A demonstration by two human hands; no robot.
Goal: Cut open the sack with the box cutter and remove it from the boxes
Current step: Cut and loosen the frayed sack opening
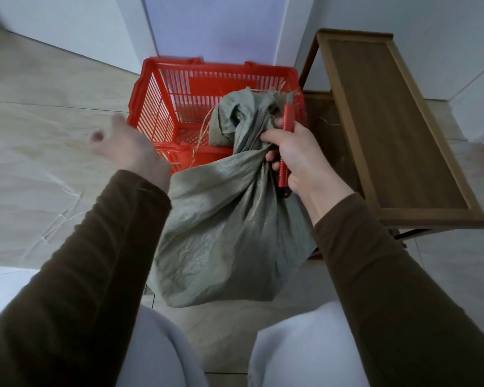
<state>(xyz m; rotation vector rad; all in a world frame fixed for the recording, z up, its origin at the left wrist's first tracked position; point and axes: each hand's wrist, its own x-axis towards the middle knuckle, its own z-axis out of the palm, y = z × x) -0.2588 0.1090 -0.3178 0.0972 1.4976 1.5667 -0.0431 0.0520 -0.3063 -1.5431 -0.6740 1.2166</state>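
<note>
Left hand hangs blurred above the pale floor, fingers spread wide and holding nothing, a brown sleeve running back to the lower edge. Just to its right stands a red slatted basket, its near rim partly covered by the hand and by loose twine. Next comes the grey-green woven sack, bunched at its neck and hanging slack below, its top draped over the basket's right side. Right hand is closed around that gathered neck, and the red box cutter is pinned in the same fist against the cloth. Whether its blade is out is probably not readable here. No lettering can be made out anywhere. A wooden table sits far right.
</note>
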